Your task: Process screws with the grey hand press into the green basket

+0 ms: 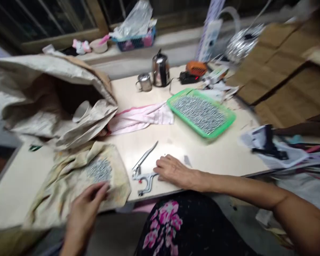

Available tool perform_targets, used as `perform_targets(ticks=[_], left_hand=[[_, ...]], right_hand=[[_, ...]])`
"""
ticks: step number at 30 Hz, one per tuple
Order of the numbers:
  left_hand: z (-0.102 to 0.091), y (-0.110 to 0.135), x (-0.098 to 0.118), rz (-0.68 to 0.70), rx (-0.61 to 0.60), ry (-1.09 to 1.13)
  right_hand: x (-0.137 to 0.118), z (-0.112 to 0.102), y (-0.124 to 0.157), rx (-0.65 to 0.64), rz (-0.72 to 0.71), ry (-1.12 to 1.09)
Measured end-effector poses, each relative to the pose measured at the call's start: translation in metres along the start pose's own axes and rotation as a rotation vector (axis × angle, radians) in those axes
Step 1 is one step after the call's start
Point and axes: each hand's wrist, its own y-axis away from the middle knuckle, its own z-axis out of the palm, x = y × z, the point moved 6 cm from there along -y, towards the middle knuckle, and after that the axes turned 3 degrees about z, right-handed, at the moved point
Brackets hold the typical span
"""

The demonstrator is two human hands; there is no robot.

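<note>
My right hand (174, 173) rests on the table with its fingers curled over one handle of a pair of grey metal snap-fastener pliers (146, 177). The other handle stands spread away, and a small red part shows near the jaw. My left hand (86, 206) is at the near edge of a stained cloth (120, 177), thumb and fingers drawn together. Whatever lies between those fingertips is too small to make out. Just beyond them, a pile of small shiny metal pieces (100, 169) lies on the cloth.
A green tray (221, 133) full of thin metal pieces sits at the back right, beside a pink-white cloth (146, 119). A large open sack (77, 81) takes up the left. Behind stand a metal mug (144, 82) and kettle (160, 69). Cardboard boxes (290, 81) crowd the right.
</note>
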Motion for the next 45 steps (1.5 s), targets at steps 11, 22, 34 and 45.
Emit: perform_targets(ticks=[11, 22, 34, 45], left_hand=[[0.099, 0.028, 0.002, -0.147, -0.300, 0.349], [0.108, 0.024, -0.003, -0.178, -0.412, 0.281], [0.111, 0.018, 0.001, -0.203, -0.531, 0.167], [0.116, 0.034, 0.001, -0.377, -0.565, 0.325]], right_hand=[[-0.003, 0.025, -0.001, 0.112, -0.012, -0.019], [-0.007, 0.021, -0.003, 0.199, -0.027, 0.061], [-0.007, 0.019, -0.002, 0.189, -0.009, 0.038], [-0.007, 0.029, 0.003, 0.196, 0.001, -0.052]])
